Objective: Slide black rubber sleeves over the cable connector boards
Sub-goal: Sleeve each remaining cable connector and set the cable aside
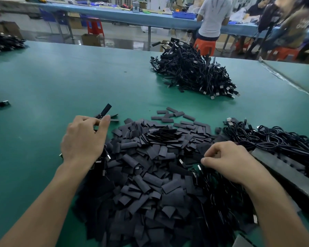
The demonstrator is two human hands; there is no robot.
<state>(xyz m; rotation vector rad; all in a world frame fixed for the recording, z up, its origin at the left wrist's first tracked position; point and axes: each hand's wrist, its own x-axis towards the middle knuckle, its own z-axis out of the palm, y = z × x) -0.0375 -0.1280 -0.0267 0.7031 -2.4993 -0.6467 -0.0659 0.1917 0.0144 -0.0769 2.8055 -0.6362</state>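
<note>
A: How far along is the task judged to be?
B: Partway. A heap of finished cables (193, 75) is seen toward the far edge of the desk (61, 77), with sleeves fitted on many ends.
A: What is left?
B: Plenty. A large pile of loose sleeves (150, 157) is spread by the near edge, between the hands. A tangle of cables (275, 139), judged not yet sleeved, is heaped toward the right edge.
A: Left hand (84, 138)?
B: Its grip is pinched on a sleeved cable end (106, 108), which is held up past the fingertips, just left of the pile. More cables seem to be bunched under the palm.
A: Right hand (227, 161)?
B: The fingers are curled, with thumb and forefinger brought close at the pile's right side. What that grip holds, if anything, cannot be told.
A: Current step?
B: One board is judged covered, and a next piece is likely being picked.
</note>
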